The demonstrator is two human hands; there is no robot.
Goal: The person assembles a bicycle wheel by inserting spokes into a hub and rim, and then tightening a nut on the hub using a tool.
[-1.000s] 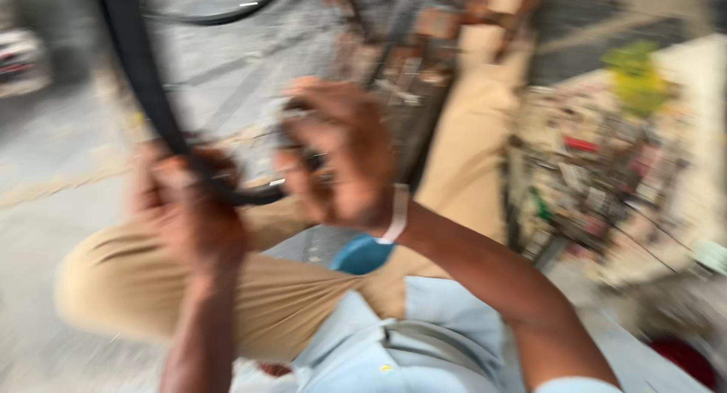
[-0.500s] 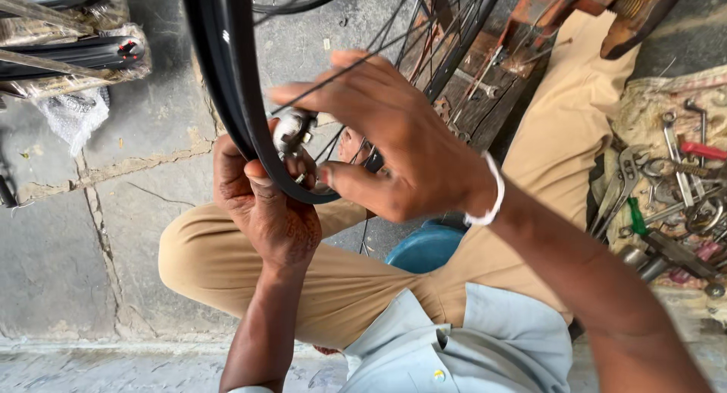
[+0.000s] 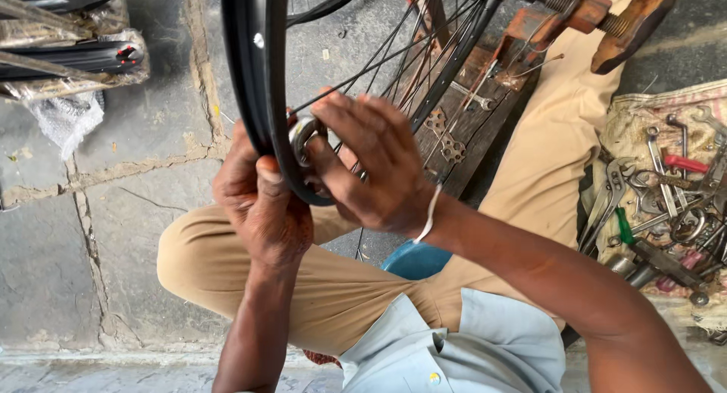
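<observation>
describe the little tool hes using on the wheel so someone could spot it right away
Find the black bicycle wheel rim at top centre. Where both hands meet on its inner edge sits a small round silver metal tool, pinched by the right hand. It alone is shiny and ring-shaped among thin dark spokes.

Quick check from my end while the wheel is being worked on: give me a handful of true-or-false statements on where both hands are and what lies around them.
1. The left hand grips the black wheel rim. True.
2. The right hand holds a green-handled screwdriver. False: it works a small round metal tool at the rim; the green-handled tool lies on the cloth.
3. Wrenches lie on a cloth to the person's right. True.
4. The wheel has no spokes. False: thin spokes run inward from the rim.
5. A blue stool shows beneath the legs. True.
</observation>
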